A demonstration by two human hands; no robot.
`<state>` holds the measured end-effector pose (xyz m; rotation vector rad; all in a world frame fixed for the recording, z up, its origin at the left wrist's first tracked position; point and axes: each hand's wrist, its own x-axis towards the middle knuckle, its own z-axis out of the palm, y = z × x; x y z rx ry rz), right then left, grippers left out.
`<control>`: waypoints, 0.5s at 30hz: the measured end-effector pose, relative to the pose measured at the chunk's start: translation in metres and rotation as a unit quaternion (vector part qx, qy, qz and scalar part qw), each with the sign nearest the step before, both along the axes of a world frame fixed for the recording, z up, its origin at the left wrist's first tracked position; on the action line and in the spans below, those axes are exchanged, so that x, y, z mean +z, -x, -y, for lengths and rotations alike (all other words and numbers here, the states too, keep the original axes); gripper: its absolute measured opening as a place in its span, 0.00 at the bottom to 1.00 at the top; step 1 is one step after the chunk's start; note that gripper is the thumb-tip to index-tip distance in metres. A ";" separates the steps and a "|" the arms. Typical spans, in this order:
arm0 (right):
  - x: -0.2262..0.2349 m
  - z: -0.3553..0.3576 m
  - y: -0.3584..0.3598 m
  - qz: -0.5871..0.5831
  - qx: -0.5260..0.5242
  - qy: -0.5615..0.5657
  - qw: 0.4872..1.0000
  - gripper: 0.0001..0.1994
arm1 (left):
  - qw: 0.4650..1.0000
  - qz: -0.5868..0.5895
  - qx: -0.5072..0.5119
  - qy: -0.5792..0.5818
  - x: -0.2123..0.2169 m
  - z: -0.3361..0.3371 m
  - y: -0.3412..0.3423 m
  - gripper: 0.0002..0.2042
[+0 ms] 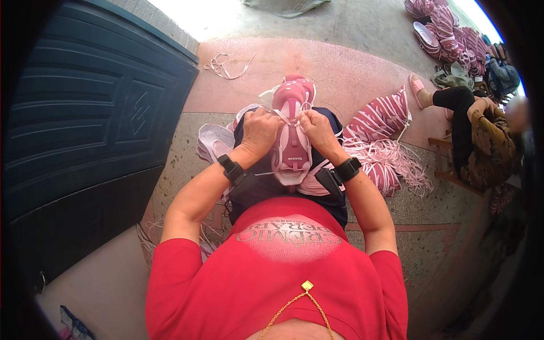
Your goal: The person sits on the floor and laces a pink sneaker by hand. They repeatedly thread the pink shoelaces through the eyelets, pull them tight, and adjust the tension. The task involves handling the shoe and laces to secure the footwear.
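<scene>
A pink and white sports shoe (292, 133) rests on my lap, toe pointing away from me. My left hand (259, 131) grips its left side and pinches a white lace (281, 115) near the eyelets. On the other side, my right hand (317, 129) pinches the same lace. Both wrists carry black bands. More pale shoes (214, 141) lie just left of my lap, partly hidden by my left arm.
A bundle of pink and white laces (381, 136) lies on the floor to my right. A loose lace (225, 65) lies ahead. A dark blue door (85, 124) stands at left. Another person (476, 136) sits at right, near a pile of pink shoes (447, 34).
</scene>
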<state>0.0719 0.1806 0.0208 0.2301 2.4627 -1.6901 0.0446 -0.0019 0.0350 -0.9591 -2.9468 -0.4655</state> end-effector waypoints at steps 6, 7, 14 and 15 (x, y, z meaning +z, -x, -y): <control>-0.002 0.021 0.000 0.012 0.101 -0.151 0.983 0.13 | 0.984 0.153 -0.009 0.085 0.013 -0.003 0.003 0.12; -0.002 0.027 0.000 0.008 0.105 -0.185 0.977 0.13 | 0.974 0.200 -0.005 0.102 0.011 -0.002 0.008 0.13; -0.014 0.040 -0.006 -0.111 0.154 -0.348 0.918 0.12 | 0.973 0.223 -0.061 0.006 -0.010 0.009 0.024 0.10; -0.009 0.042 -0.006 -0.119 0.173 -0.374 0.903 0.09 | 0.972 0.226 -0.067 0.004 -0.012 0.011 0.026 0.10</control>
